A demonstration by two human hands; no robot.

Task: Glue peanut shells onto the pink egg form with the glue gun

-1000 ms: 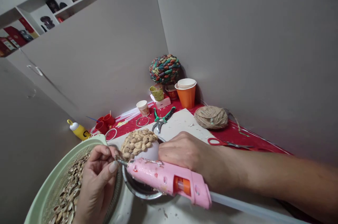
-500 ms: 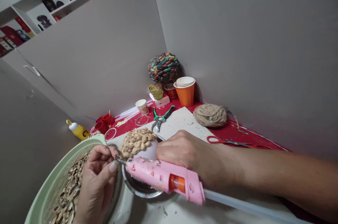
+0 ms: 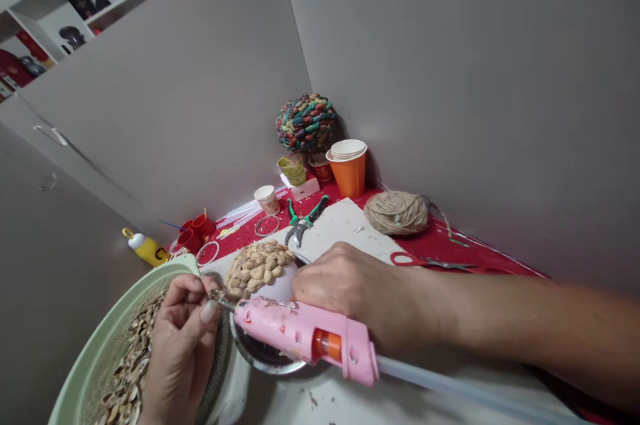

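My right hand [image 3: 345,285] grips a pink hot glue gun [image 3: 305,335], its metal tip pointing left toward my left hand. My left hand [image 3: 183,338] is pinched closed at the gun's tip, holding a small piece I cannot make out. Just behind the tip, a white ball partly covered with tan shell pieces [image 3: 257,268] rests in a metal bowl [image 3: 265,358]. A clear glue stick [image 3: 450,388] sticks out of the gun's back end to the right.
A pale green basket [image 3: 95,351] of shells sits at lower left. Behind are pliers [image 3: 303,221], a jute twine ball [image 3: 397,211], red scissors [image 3: 430,263], stacked orange cups [image 3: 349,168], a multicoloured shell ball [image 3: 306,121], a yellow glue bottle [image 3: 145,248], red cups and grey walls.
The view has drifted slightly, so everything sits a little further left and higher. Both hands keep their grips, with the gun's tip still at my left fingertips.
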